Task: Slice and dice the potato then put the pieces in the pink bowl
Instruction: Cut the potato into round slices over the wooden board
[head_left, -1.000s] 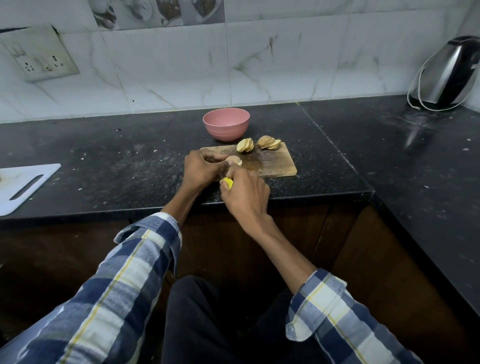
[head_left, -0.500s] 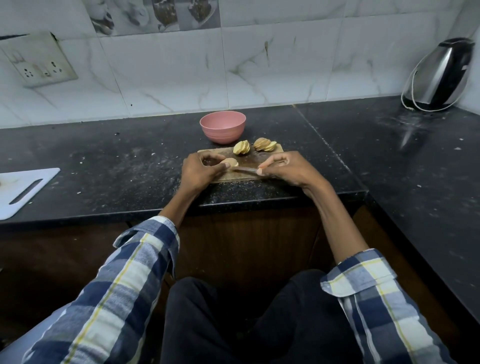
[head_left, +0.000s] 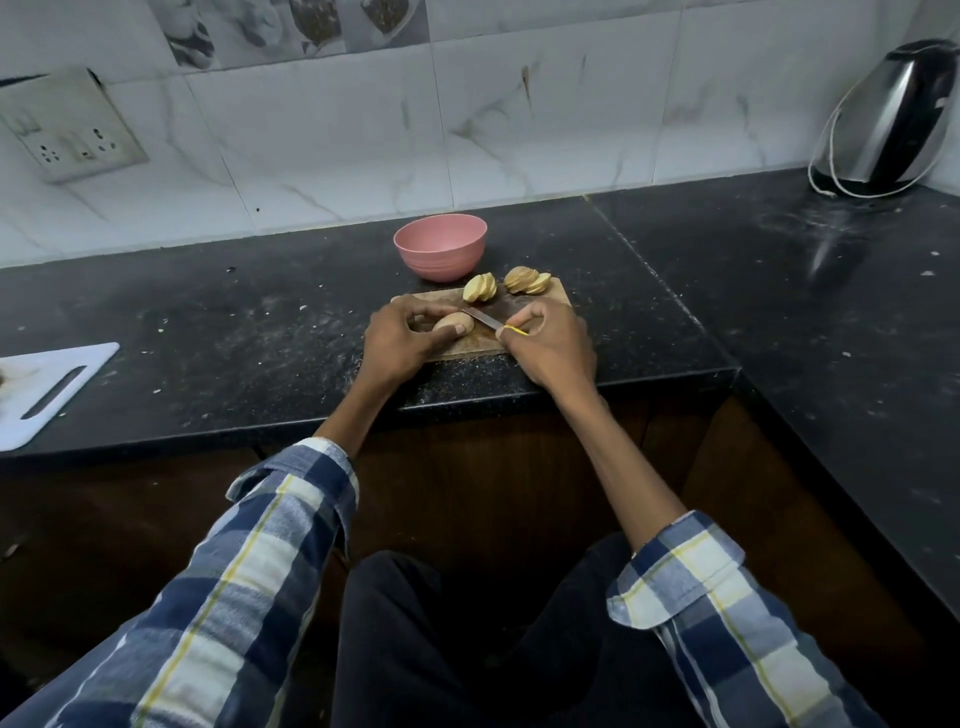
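A: Potato piece (head_left: 453, 323), the unsliced one: where does it sit?

B: On the wooden cutting board (head_left: 556, 297), at its left end. The left hand (head_left: 399, 347) grips it, thumb curled against its near side and the other fingers arched over the top.

A: And the other hand?

B: The right hand (head_left: 551, 347) has its fingers curled tight round the yellow handle of a knife (head_left: 485, 320). Only a sliver of the handle shows between the fingers. The blade points left, with its tip at the potato piece; whether it has entered the flesh I cannot tell.

A: What else is on the board?

B: Two fans of potato slices along the far edge: the left slices (head_left: 479, 287) and, just beside them, the right slices (head_left: 527, 280).

A: The pink bowl (head_left: 440, 247)?

B: Just beyond the board's far left corner, upright on the black granite counter (head_left: 249, 332). Its inside is not visible from this angle.

A: Further out?

B: A white plastic cutting board (head_left: 44, 392) at the far left of the counter, an electric kettle (head_left: 891, 122) in the right corner, and a socket plate (head_left: 67, 130) on the marbled tile wall.
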